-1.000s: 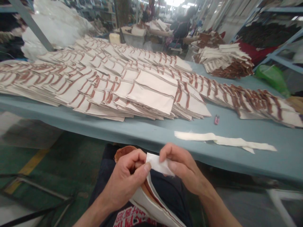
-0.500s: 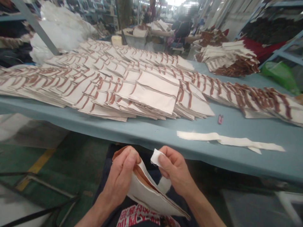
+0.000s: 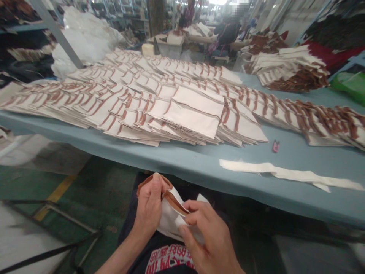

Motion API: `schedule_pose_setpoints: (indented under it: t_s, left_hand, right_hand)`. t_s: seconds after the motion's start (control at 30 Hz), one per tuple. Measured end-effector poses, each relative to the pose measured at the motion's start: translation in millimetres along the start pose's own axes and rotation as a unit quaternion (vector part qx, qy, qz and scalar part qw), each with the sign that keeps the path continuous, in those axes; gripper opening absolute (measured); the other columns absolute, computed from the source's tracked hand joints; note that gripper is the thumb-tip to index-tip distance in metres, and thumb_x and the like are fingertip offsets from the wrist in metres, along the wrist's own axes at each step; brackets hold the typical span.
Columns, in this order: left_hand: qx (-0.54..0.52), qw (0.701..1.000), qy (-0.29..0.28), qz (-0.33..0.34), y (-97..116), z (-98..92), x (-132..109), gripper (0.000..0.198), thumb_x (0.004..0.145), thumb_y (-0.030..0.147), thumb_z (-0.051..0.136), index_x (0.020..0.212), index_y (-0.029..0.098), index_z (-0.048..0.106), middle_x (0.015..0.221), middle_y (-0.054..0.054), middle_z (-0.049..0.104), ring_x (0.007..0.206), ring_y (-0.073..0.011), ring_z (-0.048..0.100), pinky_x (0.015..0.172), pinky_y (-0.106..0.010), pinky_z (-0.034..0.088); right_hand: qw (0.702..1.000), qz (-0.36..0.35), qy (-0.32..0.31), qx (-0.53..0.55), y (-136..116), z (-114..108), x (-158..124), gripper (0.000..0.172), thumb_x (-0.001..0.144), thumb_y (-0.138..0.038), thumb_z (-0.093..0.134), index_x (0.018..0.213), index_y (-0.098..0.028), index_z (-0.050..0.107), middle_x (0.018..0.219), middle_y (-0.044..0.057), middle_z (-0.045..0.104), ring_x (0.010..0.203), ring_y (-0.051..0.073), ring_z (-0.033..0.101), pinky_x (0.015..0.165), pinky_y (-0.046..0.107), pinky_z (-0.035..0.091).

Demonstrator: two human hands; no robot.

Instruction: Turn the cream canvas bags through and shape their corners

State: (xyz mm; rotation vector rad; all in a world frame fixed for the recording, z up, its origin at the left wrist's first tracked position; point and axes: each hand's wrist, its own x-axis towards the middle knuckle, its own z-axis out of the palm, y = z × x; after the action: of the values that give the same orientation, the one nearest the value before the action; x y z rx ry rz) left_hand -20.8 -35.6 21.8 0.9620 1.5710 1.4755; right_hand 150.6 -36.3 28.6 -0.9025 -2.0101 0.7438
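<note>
Over my lap is a white fabric piece with brown lining (image 3: 168,220), its long opening facing up. My left hand (image 3: 149,207) is closed on its far end, thumb on top, beside a brown edge. At the opening's near end, my right hand (image 3: 209,232) pinches a white fabric strip (image 3: 179,221) against the edge, fingers reaching over the brown lining. Another bit of white fabric (image 3: 202,198) shows behind the right knuckles. My right palm hides the rest of the piece.
Overlapping white pieces with brown edges (image 3: 196,116) cover much of the blue table (image 3: 185,158). White strips (image 3: 256,167) and small pink thread snips (image 3: 275,146) lie near the front edge. A metal frame (image 3: 71,217) stands at left; a person (image 3: 226,34) sits far back.
My right hand has brought the white strip down and left onto the opening's edge; before, it was held up apart from it. The view has shifted slightly left.
</note>
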Motion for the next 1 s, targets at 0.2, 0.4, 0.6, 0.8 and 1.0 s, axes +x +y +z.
schedule_pose_setpoints:
  t_s: [0.2,0.4,0.6,0.8,1.0]
  left_hand:
    - [0.015,0.993,-0.092,-0.069,3.3,-4.0,1.4,0.069,0.098,0.074,0.039,0.06,0.019,0.052,0.065,-0.001,0.055,0.058,-0.0149,0.045,0.055,-0.027,0.037]
    - [0.078,0.956,-0.267,-0.093,18.0,-32.1,3.4,0.037,0.094,0.047,0.059,0.084,0.014,0.07,0.075,-0.003,0.065,0.069,-0.0166,0.055,0.063,-0.025,0.043]
    - [0.111,0.96,-0.251,-0.061,22.3,-30.1,4.9,0.034,0.094,0.036,0.056,0.071,0.013,0.067,0.069,-0.001,0.06,0.064,-0.0138,0.05,0.06,-0.023,0.039]
    - [0.057,0.967,-0.242,-0.056,25.5,-28.0,3.3,0.031,0.091,0.035,0.061,0.074,0.013,0.075,0.076,-0.005,0.07,0.066,-0.0154,0.058,0.062,-0.023,0.044]
    - [0.017,0.979,-0.201,-0.033,36.7,-23.3,-3.7,0.027,0.092,0.035,0.064,0.084,0.016,0.081,0.077,-0.005,0.074,0.066,-0.0158,0.06,0.062,-0.023,0.048]
  right_hand:
    - [0.999,-0.03,0.014,-0.036,19.6,13.0,-12.0,0.016,0.098,-0.016,0.061,0.083,-0.022,0.058,0.087,0.005,0.069,0.073,0.017,0.068,0.065,0.027,0.051]
    - [0.999,-0.031,-0.02,-0.024,22.6,-2.5,-6.8,0.016,0.099,-0.019,0.062,0.083,-0.022,0.058,0.085,0.003,0.068,0.073,0.017,0.064,0.064,0.027,0.046]
    - [0.998,-0.023,-0.051,-0.019,24.7,-6.5,-0.4,0.018,0.099,-0.021,0.061,0.081,-0.022,0.058,0.086,0.004,0.068,0.075,0.018,0.063,0.066,0.03,0.044]
    - [0.993,0.072,-0.037,0.087,6.3,-21.8,9.0,0.017,0.096,-0.017,0.062,0.079,-0.022,0.059,0.095,0.003,0.067,0.084,0.018,0.065,0.075,0.03,0.047]
    - [0.98,0.116,0.012,0.161,-16.7,-20.1,26.9,0.019,0.098,-0.024,0.062,0.079,-0.022,0.063,0.108,0.006,0.07,0.101,0.022,0.066,0.086,0.033,0.048]
